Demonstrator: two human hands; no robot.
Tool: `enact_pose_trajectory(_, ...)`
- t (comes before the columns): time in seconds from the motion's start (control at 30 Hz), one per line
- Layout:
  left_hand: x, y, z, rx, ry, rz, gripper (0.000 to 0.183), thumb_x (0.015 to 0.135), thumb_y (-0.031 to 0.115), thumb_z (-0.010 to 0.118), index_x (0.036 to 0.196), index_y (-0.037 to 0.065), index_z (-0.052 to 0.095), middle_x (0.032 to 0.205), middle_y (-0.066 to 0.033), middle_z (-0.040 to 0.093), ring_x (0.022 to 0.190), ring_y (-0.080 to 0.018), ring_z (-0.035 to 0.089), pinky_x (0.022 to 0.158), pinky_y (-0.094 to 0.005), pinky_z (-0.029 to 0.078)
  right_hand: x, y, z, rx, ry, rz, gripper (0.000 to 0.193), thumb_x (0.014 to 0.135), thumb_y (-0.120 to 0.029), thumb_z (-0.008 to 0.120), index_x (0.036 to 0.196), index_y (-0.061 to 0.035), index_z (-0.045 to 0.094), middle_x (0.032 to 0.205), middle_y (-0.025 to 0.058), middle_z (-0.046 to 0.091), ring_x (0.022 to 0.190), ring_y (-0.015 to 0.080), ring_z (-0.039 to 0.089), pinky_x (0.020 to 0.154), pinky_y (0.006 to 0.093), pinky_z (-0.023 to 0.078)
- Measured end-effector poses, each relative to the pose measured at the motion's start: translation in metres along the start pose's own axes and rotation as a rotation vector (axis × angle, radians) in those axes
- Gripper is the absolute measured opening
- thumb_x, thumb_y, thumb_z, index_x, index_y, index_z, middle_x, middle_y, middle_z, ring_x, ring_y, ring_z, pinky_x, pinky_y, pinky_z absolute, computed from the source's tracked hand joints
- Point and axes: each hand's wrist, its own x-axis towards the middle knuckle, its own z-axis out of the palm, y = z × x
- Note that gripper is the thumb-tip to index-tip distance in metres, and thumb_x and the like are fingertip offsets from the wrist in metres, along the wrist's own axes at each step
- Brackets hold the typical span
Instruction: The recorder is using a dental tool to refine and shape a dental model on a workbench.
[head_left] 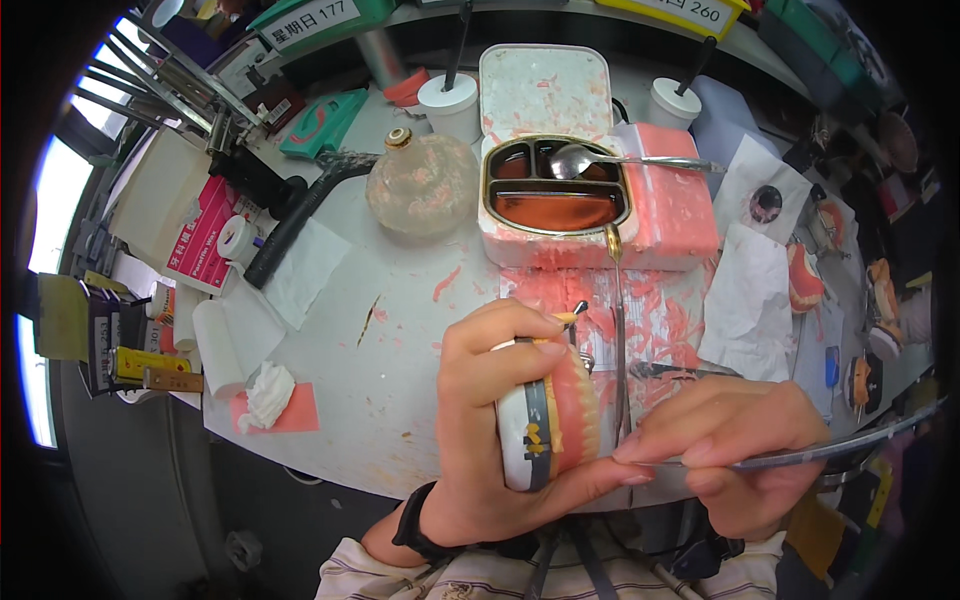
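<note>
My left hand is wrapped round a dental model with a white plaster base, a dark band and a pink wax gum with a row of teeth. The model is tipped so the teeth face right. Close by, my right hand pinches the thin metal end of a grey tube that runs off to the right. Its fingertips are near my left thumb, beside the model. A long metal wax tool stretches from the wax pot's rim down past the right fingertips; whether they touch it, I cannot tell.
Beyond my hands stands a wax heater with dark red wax in its compartments and a spoon across it. A round glass bottle is to its left. Pink wax scraps litter the table. White paper and denture models lie right.
</note>
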Motion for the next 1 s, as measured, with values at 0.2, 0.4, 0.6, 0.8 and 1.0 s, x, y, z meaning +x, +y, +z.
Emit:
enact_pose_trajectory(0.2, -0.004, -0.004, -0.005, 0.028, -0.013, -0.009, 0.071, 0.057, 0.024, 0.084, 0.110, 0.002, 0.043, 0.107, -0.0180, 0.046, 0.097, -0.0286, 0.048, 0.081, -0.0383, 0.041, 0.008, -0.002, 0.000, -0.273, -0.030, -0.130, 0.009, 0.075, -0.001, 0.065, 0.083, 0.0029, 0.061, 0.078, 0.0163, 0.066, 0.064, 0.0242, 0.063, 0.058, 0.0304, 0.051)
enact_pose_trajectory(0.4, -0.001, 0.001, -0.005, 0.102, -0.069, 0.006, 0.067, 0.058, 0.023, 0.082, 0.109, 0.002, 0.044, 0.109, -0.0188, 0.046, 0.099, -0.0308, 0.047, 0.082, -0.0406, 0.040, 0.009, -0.012, 0.001, -0.374, -0.045, -0.118, 0.014, 0.070, 0.001, 0.068, 0.083, 0.0015, 0.062, 0.076, 0.0143, 0.066, 0.064, 0.0241, 0.063, 0.057, 0.0285, 0.050)
enact_pose_trajectory(0.6, -0.003, -0.002, -0.005, 0.186, -0.083, 0.032, 0.064, 0.054, 0.020, 0.072, 0.107, 0.003, 0.041, 0.104, -0.0204, 0.049, 0.100, -0.0303, 0.049, 0.094, -0.0487, 0.034, 0.009, -0.012, 0.001, -0.393, -0.054, -0.088, 0.017, 0.068, 0.002, 0.069, 0.083, 0.0005, 0.063, 0.075, 0.0123, 0.065, 0.064, 0.0237, 0.062, 0.056, 0.0279, 0.050)
enact_pose_trajectory(0.8, -0.001, 0.000, -0.003, 0.169, -0.089, 0.025, 0.064, 0.054, 0.021, 0.073, 0.106, 0.004, 0.041, 0.104, -0.0209, 0.049, 0.100, -0.0314, 0.048, 0.094, -0.0493, 0.034, 0.009, -0.012, -0.001, -0.393, -0.060, -0.081, 0.018, 0.068, 0.002, 0.070, 0.084, -0.0005, 0.063, 0.075, 0.0114, 0.064, 0.064, 0.0230, 0.062, 0.056, 0.0277, 0.050)
enact_pose_trajectory(1.0, -0.004, -0.001, -0.004, 0.117, -0.033, -0.004, 0.063, 0.059, 0.028, 0.082, 0.105, 0.004, 0.047, 0.106, -0.0176, 0.049, 0.097, -0.0330, 0.049, 0.080, -0.0431, 0.041, 0.009, -0.006, 0.001, -0.363, -0.074, -0.083, 0.019, 0.067, 0.002, 0.071, 0.084, -0.0012, 0.064, 0.076, 0.0111, 0.064, 0.065, 0.0231, 0.063, 0.057, 0.0281, 0.050)
